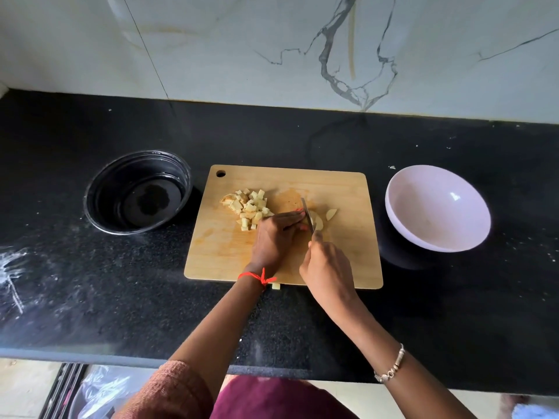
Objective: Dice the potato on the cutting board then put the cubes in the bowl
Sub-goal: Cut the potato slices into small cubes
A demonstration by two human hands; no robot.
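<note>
On the wooden cutting board [348,255], the left hand [276,237] is lying flat with fingers pressed together, pinning down the uncut potato piece [317,222] near the board's centre, while the right hand [328,269] is closing around the handle of a knife [307,211] whose blade is standing right beside the left fingertips. A loose wedge [331,213] is sitting just beside the piece, at its 2 o'clock. Finished cubes [252,210] are piling up at about 10 o'clock from the left hand, touching a scrap of peel. The pale bowl [435,179] is waiting empty on the black surface [453,313] at 3 o'clock from the board; a dark bowl [99,192] is sitting at 9 o'clock. One stray cube [276,286] is lying off the board's near edge. The potato is likely firm but wet and slippery on its cut faces, so it probably wants holding flat-side down, fingertips tucked back. The light cubes should scoop best in cupped handfuls.
</note>
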